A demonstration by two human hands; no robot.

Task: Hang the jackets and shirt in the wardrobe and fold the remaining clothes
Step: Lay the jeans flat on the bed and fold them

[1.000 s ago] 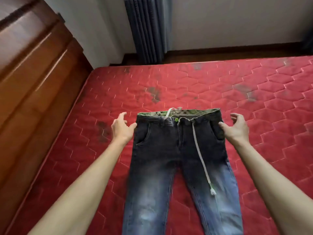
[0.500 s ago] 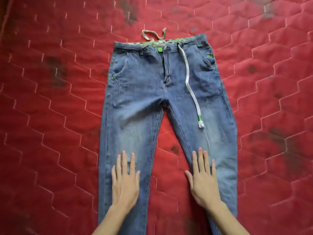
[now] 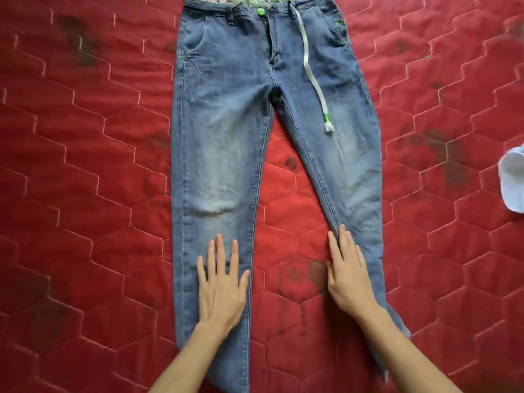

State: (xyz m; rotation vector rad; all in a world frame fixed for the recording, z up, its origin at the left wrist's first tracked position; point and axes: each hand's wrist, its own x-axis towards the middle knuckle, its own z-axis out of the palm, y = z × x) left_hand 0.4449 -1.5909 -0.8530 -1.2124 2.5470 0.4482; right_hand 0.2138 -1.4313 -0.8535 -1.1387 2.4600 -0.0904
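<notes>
A pair of faded blue jeans (image 3: 226,143) lies flat and face up on the red quilted mattress (image 3: 85,194), waistband at the top edge of the view, legs spread toward me. A white drawstring (image 3: 312,72) with a green tip trails across the right thigh. My left hand (image 3: 222,287) presses flat on the left leg below the knee, fingers straight. My right hand (image 3: 347,276) lies flat on the inner edge of the right leg, fingers straight. The leg hems are hidden below my forearms.
A white piece of cloth (image 3: 513,182) pokes in at the right edge of the mattress. Dark stains dot the red cover around the jeans. Bare mattress stretches on both sides of the jeans.
Both hands have slid from the waistband down the legs to below the knees, staying flat. The camera has tilted down, so the waistband now sits at the top edge.
</notes>
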